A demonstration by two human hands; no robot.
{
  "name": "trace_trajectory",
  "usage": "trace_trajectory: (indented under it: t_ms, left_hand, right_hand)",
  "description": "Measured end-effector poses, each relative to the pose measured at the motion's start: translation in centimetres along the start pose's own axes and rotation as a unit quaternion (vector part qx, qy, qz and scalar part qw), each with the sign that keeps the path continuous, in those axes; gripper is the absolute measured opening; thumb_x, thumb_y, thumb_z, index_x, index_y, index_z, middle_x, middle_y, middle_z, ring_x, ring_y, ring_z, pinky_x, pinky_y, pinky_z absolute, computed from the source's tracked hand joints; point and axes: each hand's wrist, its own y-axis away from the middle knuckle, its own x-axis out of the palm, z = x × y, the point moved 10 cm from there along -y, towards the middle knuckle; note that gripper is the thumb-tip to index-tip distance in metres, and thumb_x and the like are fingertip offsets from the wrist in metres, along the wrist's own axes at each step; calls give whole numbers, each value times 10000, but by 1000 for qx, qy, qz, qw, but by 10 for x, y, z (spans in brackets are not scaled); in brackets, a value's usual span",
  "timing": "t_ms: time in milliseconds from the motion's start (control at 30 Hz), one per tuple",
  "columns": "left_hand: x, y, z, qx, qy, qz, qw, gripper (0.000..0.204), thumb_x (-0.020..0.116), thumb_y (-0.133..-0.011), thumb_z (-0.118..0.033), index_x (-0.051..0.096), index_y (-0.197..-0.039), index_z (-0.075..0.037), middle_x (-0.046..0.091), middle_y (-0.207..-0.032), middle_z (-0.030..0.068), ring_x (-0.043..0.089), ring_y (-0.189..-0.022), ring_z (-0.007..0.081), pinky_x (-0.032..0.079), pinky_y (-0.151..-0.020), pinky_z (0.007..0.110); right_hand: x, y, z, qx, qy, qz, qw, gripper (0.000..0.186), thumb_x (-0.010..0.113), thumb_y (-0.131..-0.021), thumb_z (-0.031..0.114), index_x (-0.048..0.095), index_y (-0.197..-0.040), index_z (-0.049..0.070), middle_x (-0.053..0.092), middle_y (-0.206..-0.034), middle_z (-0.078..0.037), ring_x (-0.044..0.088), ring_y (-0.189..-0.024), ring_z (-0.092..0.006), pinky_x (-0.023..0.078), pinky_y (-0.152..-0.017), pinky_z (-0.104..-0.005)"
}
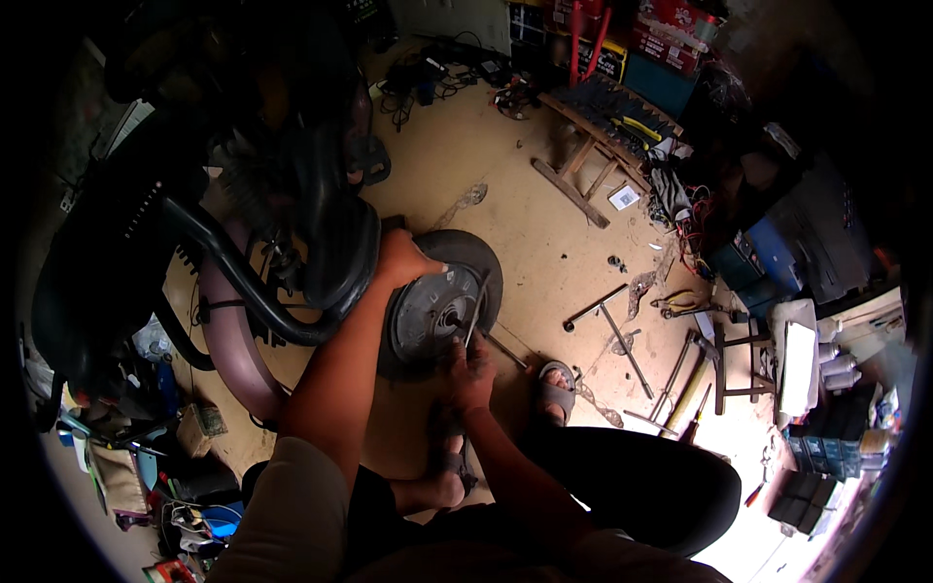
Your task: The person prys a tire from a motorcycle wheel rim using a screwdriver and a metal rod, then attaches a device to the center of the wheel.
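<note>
A small scooter wheel [493,264] with a black tire and a grey metal hub stands or leans in front of me beside a scooter; its lower part is partly hidden. My left hand [406,260] is closed over the tire's upper left edge, thumb toward the hub, other fingers mostly hidden. My right hand [471,371], just below the hub's centre, is closed around a slim grey metal bar [476,313] that slants up across the hub face. Another thin rod [508,353] with an orange-brown end sticks out to the right of the wheel, near my right hand.
The dark scooter [340,228] fills the left side, its black tube frame close to my left arm. To the right lie a cross wrench [610,325], pliers [677,303] and a hammer [702,355]. A wooden stool [583,160] with tools stands farther back. My sandaled foot [557,389] is near the wheel.
</note>
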Motion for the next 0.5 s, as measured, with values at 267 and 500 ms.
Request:
trace_trajectory:
  t_ms: [267, 500]
  left_hand:
    - [7, -8, -16, 21, 1, -14, 1000, 670, 981, -548, -497, 752, -811, 75, 759, -811, 221, 760, -776, 333, 588, -829, 408]
    - [8, -6, -3, 11, 18, -28, 999, 782, 994, -531, -557, 726, -876, 92, 758, -854, 226, 758, -799, 333, 587, -824, 415]
  right_hand:
    - [28, 7, -22, -142, -18, -1, 990, 450, 592, -1017, 99, 568, -1452, -15, 682, -1329, -254, 678, -1237, -328, 492, -1044, -355]
    - [35, 1, 4, -157, 31, -46, 986, 313, 591, -1014, 132, 655, -1263, -45, 719, -1112, -294, 723, -1072, -384, 530, -915, -429]
